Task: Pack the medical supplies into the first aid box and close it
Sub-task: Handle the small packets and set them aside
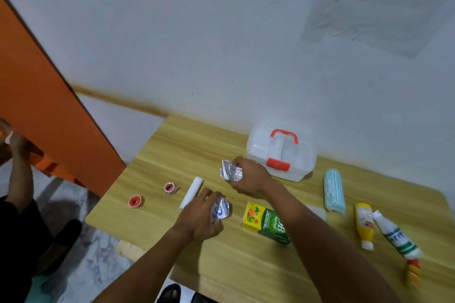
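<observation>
The white first aid box with a red handle and red latch stands closed at the back of the wooden table. My right hand holds a silver foil pill strip just left of the box. My left hand grips another foil strip with blue print. A white gauze roll and two red tape rolls lie to the left. A green and yellow medicine carton lies between my arms.
A stack of blue face masks, a yellow bottle and a white and green tube lie on the table's right side. An orange panel leans at the left, where another person's arm shows.
</observation>
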